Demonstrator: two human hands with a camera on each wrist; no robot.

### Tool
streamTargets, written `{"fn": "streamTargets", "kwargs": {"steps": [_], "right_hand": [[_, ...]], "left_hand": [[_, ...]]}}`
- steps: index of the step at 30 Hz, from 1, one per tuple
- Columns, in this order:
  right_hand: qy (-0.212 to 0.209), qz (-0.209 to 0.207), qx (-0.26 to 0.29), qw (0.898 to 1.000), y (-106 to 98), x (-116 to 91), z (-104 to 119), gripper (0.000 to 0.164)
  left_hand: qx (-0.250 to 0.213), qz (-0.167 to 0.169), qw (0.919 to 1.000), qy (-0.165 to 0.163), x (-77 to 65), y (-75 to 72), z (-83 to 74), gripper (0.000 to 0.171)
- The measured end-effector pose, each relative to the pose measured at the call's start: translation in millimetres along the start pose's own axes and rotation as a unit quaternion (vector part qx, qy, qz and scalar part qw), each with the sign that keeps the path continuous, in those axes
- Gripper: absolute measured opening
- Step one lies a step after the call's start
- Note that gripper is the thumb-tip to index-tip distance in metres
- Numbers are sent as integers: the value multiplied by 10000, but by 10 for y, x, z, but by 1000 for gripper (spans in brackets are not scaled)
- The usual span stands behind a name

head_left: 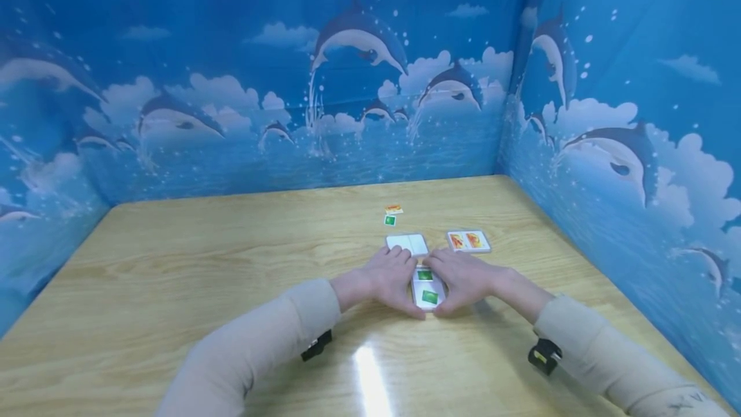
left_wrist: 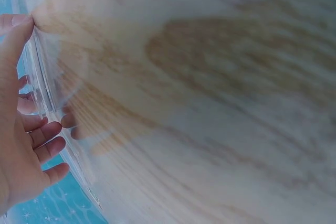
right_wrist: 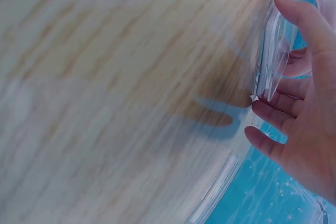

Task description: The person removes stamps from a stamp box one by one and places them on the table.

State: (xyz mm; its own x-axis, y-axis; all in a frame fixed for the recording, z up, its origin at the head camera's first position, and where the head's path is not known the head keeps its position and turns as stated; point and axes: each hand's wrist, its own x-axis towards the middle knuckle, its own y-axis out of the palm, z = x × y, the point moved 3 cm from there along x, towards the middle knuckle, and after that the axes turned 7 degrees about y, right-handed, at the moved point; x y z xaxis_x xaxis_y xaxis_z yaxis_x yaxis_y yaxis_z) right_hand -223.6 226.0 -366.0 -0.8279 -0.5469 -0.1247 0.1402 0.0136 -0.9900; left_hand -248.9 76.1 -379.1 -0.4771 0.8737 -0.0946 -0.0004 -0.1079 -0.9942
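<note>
Between both hands is a flat clear plastic card case (head_left: 421, 287) with a white inside and two small green cards (head_left: 429, 296), one above the other. My left hand (head_left: 393, 278) grips its left side, the thumb at the near end and the fingers toward the far end. On the opposite side my right hand (head_left: 461, 278) holds it the same way, the two thumbs almost meeting. Edge-on in the left wrist view, the case (left_wrist: 42, 72) shows as thin clear layers at the fingers. The right wrist view also shows its clear edge (right_wrist: 270, 51) between thumb and fingers.
Just beyond the left hand lies a white two-part case (head_left: 407, 244). Another case (head_left: 469, 241) with two orange-red cards is at the right. Farther back are a loose orange card (head_left: 393, 209) and a loose green card (head_left: 390, 220). Dolphin-print curtains border the wooden table (head_left: 231, 262).
</note>
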Motion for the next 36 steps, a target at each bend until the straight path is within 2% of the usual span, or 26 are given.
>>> {"fn": "streamTargets", "kwargs": {"steps": [12, 24, 33, 36], "right_hand": [[41, -108, -186, 9998, -1, -29, 17, 84], [-239, -654, -609, 9957, -9, -36, 24, 87], [19, -534, -451, 9976, -88, -52, 13, 88], [-2, -627, -471, 9969, -129, -81, -22, 87]], "left_hand": [[43, 21, 10000, 44, -9, 2, 1, 104], [157, -66, 9998, 80, -26, 21, 7, 105], [20, -109, 9999, 16, -78, -24, 42, 104], [92, -154, 9998, 15, -85, -34, 45, 103]]}}
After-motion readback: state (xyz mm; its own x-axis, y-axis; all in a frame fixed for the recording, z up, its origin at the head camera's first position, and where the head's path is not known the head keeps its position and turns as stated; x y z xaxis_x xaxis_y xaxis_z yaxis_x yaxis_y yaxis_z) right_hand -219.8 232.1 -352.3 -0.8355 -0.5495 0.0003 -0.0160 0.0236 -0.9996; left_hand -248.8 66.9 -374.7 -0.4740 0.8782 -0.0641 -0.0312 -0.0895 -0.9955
